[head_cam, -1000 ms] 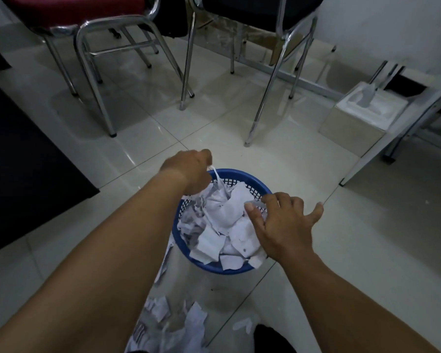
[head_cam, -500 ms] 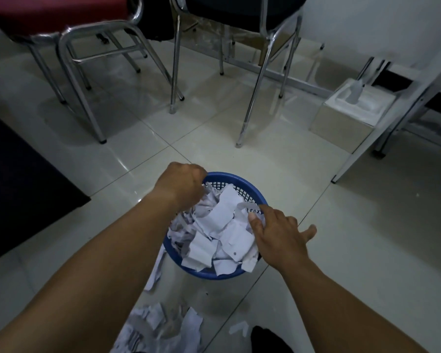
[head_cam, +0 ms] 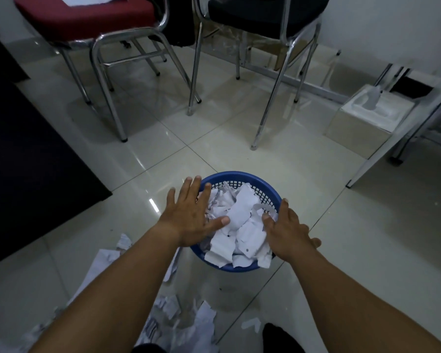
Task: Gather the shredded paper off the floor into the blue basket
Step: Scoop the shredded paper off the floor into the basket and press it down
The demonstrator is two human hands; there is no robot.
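Fingers (head_cam: 189, 189) of the left hand (head_cam: 191, 217) are spread flat and grasp nothing, palm down over the left rim of the basket (head_cam: 242, 174), thumb resting on the paper (head_cam: 239, 220) heaped inside. On the other side the right hand (head_cam: 288, 230) is likewise released, its fingers laid loosely along the right rim with the tips touching the heap; whether they pinch a scrap is hard to tell from this angle, but it looks like pressing rather than holding. The basket stands on the tiled floor (head_cam: 316, 276) straight ahead of the person, filled above its rim with torn white pieces, a few hanging over the near edge. More paper remains ungathered: loose scraps (head_cam: 183, 324) lie on the floor nearer the person than the basket, below and mostly to the left of the forearms, with a single sheet just beside the basket's left side and a small bit by the dark shape at the bottom edge. Judging from this, the coming move turns on that direction: the leftover scraps lie back toward the body and leftward, so the left hand is the nearer one, and both must draw back from the basket to reach them. Two chairs stand well beyond.
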